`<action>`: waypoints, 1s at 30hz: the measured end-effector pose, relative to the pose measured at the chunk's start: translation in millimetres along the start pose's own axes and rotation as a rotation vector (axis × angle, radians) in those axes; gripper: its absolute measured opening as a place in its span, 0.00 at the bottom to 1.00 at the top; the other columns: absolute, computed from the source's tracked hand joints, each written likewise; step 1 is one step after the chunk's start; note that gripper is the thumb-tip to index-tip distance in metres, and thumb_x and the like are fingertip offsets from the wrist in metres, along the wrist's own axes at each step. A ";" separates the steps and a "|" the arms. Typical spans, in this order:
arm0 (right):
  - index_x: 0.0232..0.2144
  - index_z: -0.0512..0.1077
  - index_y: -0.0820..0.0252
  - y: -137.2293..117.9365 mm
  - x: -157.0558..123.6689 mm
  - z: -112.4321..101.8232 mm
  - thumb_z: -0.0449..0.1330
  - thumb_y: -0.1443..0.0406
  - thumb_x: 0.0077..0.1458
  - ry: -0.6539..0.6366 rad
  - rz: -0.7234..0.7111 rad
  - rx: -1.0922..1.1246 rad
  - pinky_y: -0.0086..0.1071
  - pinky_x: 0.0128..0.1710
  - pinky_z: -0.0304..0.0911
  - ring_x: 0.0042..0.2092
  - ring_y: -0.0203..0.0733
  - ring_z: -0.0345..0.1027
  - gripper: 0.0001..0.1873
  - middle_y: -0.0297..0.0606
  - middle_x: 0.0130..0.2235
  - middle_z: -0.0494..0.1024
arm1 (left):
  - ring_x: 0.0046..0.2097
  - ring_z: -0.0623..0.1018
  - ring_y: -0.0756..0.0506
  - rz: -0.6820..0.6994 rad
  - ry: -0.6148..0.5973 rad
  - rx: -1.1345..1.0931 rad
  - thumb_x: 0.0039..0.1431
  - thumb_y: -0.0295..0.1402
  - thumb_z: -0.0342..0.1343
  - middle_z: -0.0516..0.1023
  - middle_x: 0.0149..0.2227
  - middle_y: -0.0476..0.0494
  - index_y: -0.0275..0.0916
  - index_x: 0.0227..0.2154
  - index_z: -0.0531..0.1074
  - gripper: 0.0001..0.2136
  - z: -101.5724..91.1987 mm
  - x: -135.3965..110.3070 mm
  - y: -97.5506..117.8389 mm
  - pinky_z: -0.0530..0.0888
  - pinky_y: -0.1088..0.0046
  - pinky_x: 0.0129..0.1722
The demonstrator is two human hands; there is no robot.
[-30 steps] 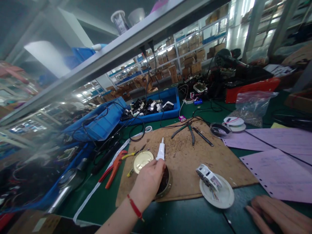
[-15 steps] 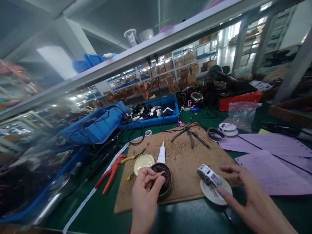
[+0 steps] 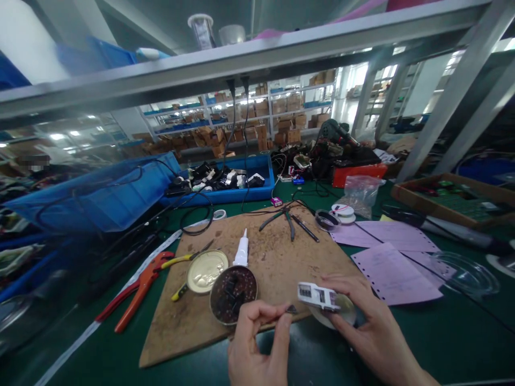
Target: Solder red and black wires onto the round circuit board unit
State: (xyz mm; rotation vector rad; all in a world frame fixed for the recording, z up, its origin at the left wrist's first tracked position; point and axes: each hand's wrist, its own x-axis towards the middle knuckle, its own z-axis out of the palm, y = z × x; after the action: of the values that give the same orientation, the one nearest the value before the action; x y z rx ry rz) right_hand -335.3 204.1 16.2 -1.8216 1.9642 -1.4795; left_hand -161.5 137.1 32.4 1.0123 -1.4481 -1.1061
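Note:
My left hand (image 3: 261,332) pinches a small dark triangular piece (image 3: 291,309) between thumb and fingertips, in front of the board. To its left, a round tin (image 3: 222,316) holds black bits over a reddish speckled bottom. My right hand (image 3: 364,316) grips a small white device (image 3: 319,296) with slots in its top face, thumb and fingers at its right end. A pale round disc (image 3: 346,311) shows below the device, partly behind the hand. A gold tin lid (image 3: 207,271) and a white nozzle tube (image 3: 242,251) lie beside the tin.
On the worn brown board (image 3: 277,262) are dark-handled pliers (image 3: 287,217), a black pen (image 3: 304,228) and a yellow-handled tool (image 3: 177,261). An orange-red cutter (image 3: 147,279) lies left. Pink papers (image 3: 396,273) lie right. Behind stands a blue bin (image 3: 257,192) of black and white parts.
My left hand has come out of the tin and moved right with the small dark piece. My right hand has closed on the white device and turned it. The view has shifted right.

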 end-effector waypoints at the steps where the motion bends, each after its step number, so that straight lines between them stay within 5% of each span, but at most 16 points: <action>1: 0.47 0.71 0.48 -3.8 -0.5 -3.7 0.60 0.62 0.61 -0.042 0.003 0.054 0.39 0.48 0.58 0.49 0.46 0.67 0.11 0.33 0.46 0.76 | 0.37 0.80 0.52 0.079 -0.021 0.037 0.58 0.30 0.58 0.82 0.34 0.53 0.43 0.32 0.68 0.03 -1.7 1.2 1.1 0.74 0.82 0.39; 6: 0.50 0.72 0.47 -21.5 8.1 -23.9 0.61 0.55 0.61 -0.358 0.123 0.301 0.36 0.47 0.62 0.47 0.46 0.67 0.16 0.35 0.45 0.75 | 0.38 0.78 0.53 0.609 -0.239 0.160 0.57 0.21 0.56 0.80 0.36 0.53 0.46 0.43 0.71 0.14 -14.4 19.6 8.5 0.75 0.80 0.41; 10: 0.52 0.73 0.49 -31.1 18.3 -34.3 0.62 0.49 0.58 -0.538 0.175 0.402 0.40 0.51 0.61 0.47 0.47 0.67 0.22 0.38 0.43 0.75 | 0.39 0.78 0.52 0.804 -0.402 0.172 0.56 0.18 0.56 0.80 0.37 0.49 0.41 0.42 0.72 0.14 -20.7 31.1 12.9 0.75 0.78 0.42; 23: 0.49 0.74 0.56 -19.2 11.8 -26.5 0.64 0.48 0.55 -0.606 0.338 0.640 0.44 0.54 0.59 0.51 0.52 0.66 0.26 0.44 0.48 0.74 | 0.39 0.77 0.49 0.925 -0.542 0.300 0.58 0.21 0.54 0.81 0.39 0.44 0.38 0.45 0.71 0.13 -30.1 23.9 19.0 0.76 0.74 0.39; 27: 0.46 0.74 0.60 -19.4 12.9 -22.0 0.65 0.50 0.54 -0.619 0.431 0.848 0.34 0.42 0.63 0.42 0.44 0.68 0.24 0.41 0.41 0.75 | 0.41 0.77 0.49 0.844 -0.625 0.194 0.57 0.17 0.51 0.80 0.41 0.44 0.39 0.48 0.69 0.18 -31.3 18.0 19.3 0.76 0.75 0.42; 30: 0.45 0.74 0.59 -16.6 10.2 -21.0 0.66 0.51 0.53 -0.628 0.465 0.918 0.28 0.37 0.61 0.38 0.39 0.66 0.23 0.38 0.38 0.74 | 0.43 0.79 0.50 0.643 -0.496 0.251 0.60 0.20 0.49 0.81 0.41 0.50 0.46 0.50 0.66 0.19 -30.9 4.5 22.0 0.76 0.75 0.44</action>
State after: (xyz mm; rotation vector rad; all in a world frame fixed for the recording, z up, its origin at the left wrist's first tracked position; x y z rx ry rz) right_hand -339.4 210.8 43.7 -1.1072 1.0215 -1.1434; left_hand -132.5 133.8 57.0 0.3685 -2.1548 -0.7260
